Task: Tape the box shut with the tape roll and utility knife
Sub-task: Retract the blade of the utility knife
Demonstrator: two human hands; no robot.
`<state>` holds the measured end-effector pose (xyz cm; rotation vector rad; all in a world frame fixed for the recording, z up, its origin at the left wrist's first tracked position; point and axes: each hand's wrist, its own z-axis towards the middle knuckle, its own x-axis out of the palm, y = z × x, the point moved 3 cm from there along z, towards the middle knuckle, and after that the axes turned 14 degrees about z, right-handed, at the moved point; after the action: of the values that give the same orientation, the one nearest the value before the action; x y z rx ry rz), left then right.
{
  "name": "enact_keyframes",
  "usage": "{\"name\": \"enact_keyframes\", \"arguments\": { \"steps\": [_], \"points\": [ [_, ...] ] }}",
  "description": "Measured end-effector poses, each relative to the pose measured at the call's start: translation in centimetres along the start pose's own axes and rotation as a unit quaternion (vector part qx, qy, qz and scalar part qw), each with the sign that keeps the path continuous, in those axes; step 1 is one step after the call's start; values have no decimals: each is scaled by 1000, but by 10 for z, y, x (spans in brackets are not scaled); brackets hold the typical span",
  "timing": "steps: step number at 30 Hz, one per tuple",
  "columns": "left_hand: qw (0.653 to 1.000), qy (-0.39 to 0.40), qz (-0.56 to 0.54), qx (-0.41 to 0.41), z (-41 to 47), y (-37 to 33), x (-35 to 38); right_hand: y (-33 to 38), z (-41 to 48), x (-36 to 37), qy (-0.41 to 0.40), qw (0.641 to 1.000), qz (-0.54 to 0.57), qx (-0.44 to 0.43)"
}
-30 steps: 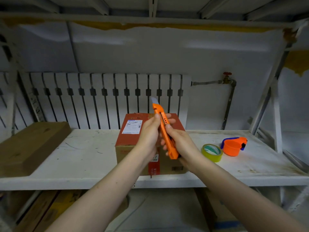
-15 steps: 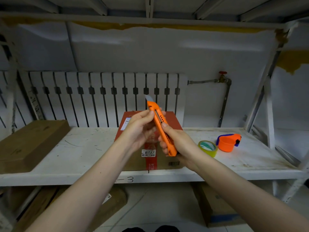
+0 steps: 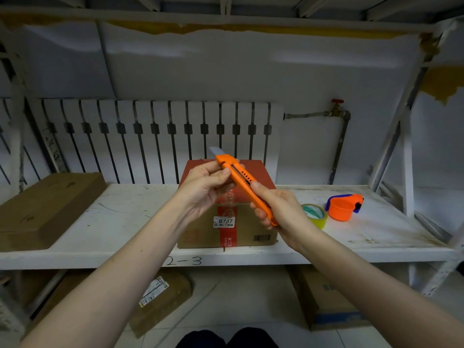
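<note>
I hold an orange utility knife (image 3: 242, 182) in front of me, its grey blade out and pointing up-left. My right hand (image 3: 278, 209) grips the handle's lower end. My left hand (image 3: 206, 187) pinches the knife near its blade end with thumb and fingers. Behind the hands, a cardboard box (image 3: 241, 234) with a red top and a red strip down its front stands on the white shelf (image 3: 113, 222). A yellow tape roll (image 3: 315, 214) lies flat on the shelf to the right of the box, untouched.
An orange and blue tape dispenser (image 3: 342, 207) sits right of the roll. A flat brown box (image 3: 42, 209) lies at the shelf's left end. A radiator (image 3: 150, 139) and a pipe with a red valve (image 3: 336, 106) stand behind. More cartons (image 3: 324, 300) sit on the floor below.
The view has tilted down slightly, showing more of the floor. My left hand has shifted up toward the blade end; the knife stays held in both hands.
</note>
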<state>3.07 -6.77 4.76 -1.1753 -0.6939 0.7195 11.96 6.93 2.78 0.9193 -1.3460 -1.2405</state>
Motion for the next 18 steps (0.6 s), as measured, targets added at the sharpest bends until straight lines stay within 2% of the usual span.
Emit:
{"name": "enact_keyframes", "arguments": {
  "steps": [4,12,14,18],
  "points": [
    [1000,-9,-24,-14,-1,9,1,1,0,-2,14,999,-31,-9],
    [995,-11,-91,-27,-3,14,5,-3,-1,-3,48,999,-17,17],
    [995,-9,-92,-27,-3,15,6,-4,-1,-5,30,999,-22,31],
    [995,-7,-97,-28,-3,18,10,-6,-1,-7,15,999,-30,7]
  ]
}}
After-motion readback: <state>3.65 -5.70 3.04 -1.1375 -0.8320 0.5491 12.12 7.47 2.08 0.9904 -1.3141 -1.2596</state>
